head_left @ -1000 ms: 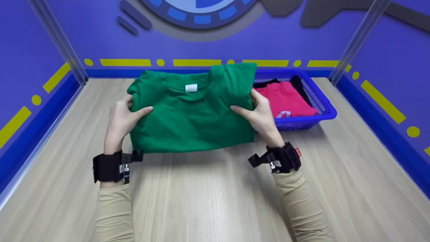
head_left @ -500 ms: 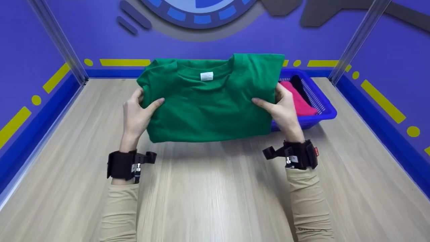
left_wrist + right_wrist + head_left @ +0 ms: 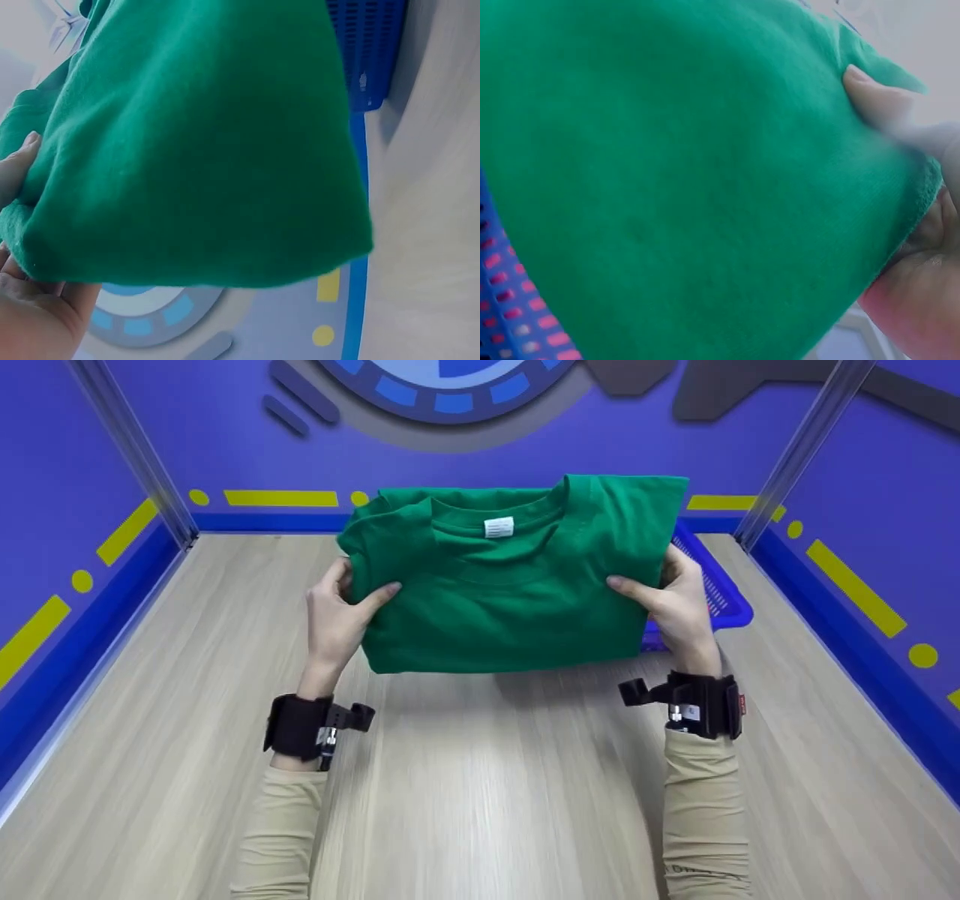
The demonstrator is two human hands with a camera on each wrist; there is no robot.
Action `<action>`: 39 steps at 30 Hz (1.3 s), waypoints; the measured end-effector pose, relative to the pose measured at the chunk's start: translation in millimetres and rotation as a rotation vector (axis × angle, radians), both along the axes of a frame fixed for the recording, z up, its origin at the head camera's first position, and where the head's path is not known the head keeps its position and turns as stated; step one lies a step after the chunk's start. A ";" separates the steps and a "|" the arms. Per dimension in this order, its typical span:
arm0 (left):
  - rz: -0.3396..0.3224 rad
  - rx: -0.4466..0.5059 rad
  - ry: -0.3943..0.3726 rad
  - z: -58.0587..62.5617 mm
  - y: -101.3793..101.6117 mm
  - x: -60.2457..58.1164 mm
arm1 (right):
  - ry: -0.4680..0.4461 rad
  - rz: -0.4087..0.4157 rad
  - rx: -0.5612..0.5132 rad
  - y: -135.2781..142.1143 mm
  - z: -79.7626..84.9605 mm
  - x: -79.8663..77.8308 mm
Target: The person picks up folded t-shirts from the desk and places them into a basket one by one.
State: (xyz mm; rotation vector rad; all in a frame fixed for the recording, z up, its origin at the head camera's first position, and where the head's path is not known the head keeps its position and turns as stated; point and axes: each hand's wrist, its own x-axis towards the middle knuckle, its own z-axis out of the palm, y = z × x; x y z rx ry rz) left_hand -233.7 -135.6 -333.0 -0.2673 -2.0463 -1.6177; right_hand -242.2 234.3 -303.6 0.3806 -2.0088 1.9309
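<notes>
A folded green T-shirt (image 3: 502, 607) hangs above the table between both hands, its collar and white label toward the top. My left hand (image 3: 334, 619) grips its left side, thumb on the front and fingers behind. At the right side my right hand (image 3: 684, 607) pinches the cloth the same way. The left wrist view shows the shirt's lower folded edge (image 3: 225, 274) hanging free. In the right wrist view the thumb (image 3: 877, 97) presses on the green cloth. Behind the shirt's right end stands a blue plastic basket (image 3: 724, 592), mostly hidden by it.
Through the basket's slots (image 3: 525, 307) pink cloth shows in the right wrist view. The wood-grain table (image 3: 465, 795) is bounded by a blue back wall (image 3: 262, 457) and side walls. Both wrists wear black camera straps (image 3: 300, 727).
Both hands have carried the green T-shirt to the right and slightly upward. It now covers most of the basket and the pink cloth that showed in it before. The grip looks the same.
</notes>
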 end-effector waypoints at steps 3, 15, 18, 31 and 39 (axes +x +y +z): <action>-0.018 0.012 0.010 -0.9 4.5 0.0 | 0.017 0.007 -0.012 6.1 -0.2 -0.3; -0.076 0.038 -0.013 -4.8 30.2 0.9 | 0.012 0.027 -0.040 35.2 0.9 5.4; -0.098 0.035 0.001 -5.8 40.0 -1.1 | 0.023 0.025 -0.075 44.9 1.4 7.2; -0.241 -0.012 0.014 12.4 81.0 -20.1 | 0.081 -0.037 -0.171 84.0 5.3 10.6; -0.317 -0.043 -0.045 36.0 109.4 -39.8 | 0.070 -0.120 -0.193 108.9 22.6 1.9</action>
